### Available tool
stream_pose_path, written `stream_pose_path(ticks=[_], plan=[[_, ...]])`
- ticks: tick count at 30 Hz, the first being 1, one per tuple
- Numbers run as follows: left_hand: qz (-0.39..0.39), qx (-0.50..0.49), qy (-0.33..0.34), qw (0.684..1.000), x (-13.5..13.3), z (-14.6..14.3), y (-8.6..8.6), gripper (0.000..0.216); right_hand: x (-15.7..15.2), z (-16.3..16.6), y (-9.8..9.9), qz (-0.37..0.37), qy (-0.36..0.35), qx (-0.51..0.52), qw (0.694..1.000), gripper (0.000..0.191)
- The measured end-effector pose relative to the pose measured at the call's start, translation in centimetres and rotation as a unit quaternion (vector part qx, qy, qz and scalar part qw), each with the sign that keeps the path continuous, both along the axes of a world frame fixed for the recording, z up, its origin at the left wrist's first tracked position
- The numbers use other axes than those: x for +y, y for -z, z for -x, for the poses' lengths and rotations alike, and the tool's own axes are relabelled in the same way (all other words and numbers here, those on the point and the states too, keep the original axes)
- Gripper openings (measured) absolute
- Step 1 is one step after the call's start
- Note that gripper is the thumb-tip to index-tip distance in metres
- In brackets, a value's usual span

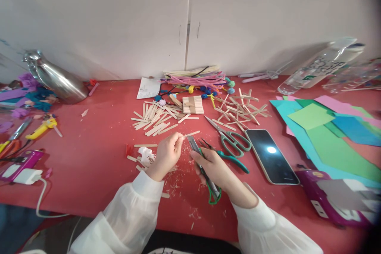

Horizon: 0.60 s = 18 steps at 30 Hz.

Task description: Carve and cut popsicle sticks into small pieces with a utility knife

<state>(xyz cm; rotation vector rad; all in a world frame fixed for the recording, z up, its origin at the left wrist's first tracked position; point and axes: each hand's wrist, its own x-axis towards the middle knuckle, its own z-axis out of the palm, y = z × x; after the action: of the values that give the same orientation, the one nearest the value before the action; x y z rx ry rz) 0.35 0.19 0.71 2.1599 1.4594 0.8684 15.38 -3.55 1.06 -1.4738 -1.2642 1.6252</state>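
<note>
My left hand [167, 154] is closed on a thin wooden stick [192, 133] that points to the right. My right hand [212, 165] grips a green-handled utility knife [205, 171], its blade tip close to the stick. Wood shavings [181, 174] lie scattered on the red table [98, 139] under both hands. A pile of loose wooden sticks [154, 121] lies just beyond my left hand. A stacked block of sticks [193, 104] and several glued stick crosses [242, 109] sit further back.
Green scissors [230, 139] and a phone [271, 155] lie right of my hands. Coloured paper sheets [330, 135] and a purple box [336, 198] fill the right side. A steel jug [56, 77], a glue gun [41, 126] and a charger [26, 175] are left. Pipe cleaners [198, 79] and bottles [321, 65] lie by the white wall.
</note>
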Motion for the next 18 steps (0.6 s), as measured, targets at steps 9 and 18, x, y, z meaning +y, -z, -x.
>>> stream_pose_path(ticks=[9,18], plan=[[0.028,-0.039,-0.008,0.999,-0.14,-0.40,0.25,0.025,0.02,0.37,-0.40,0.084,0.007,0.132,0.988,0.036],[0.075,-0.079,-0.027,0.994,0.15,-0.33,0.26,0.027,0.02,-0.01,-0.59,0.025,0.033,0.086,0.995,0.038]])
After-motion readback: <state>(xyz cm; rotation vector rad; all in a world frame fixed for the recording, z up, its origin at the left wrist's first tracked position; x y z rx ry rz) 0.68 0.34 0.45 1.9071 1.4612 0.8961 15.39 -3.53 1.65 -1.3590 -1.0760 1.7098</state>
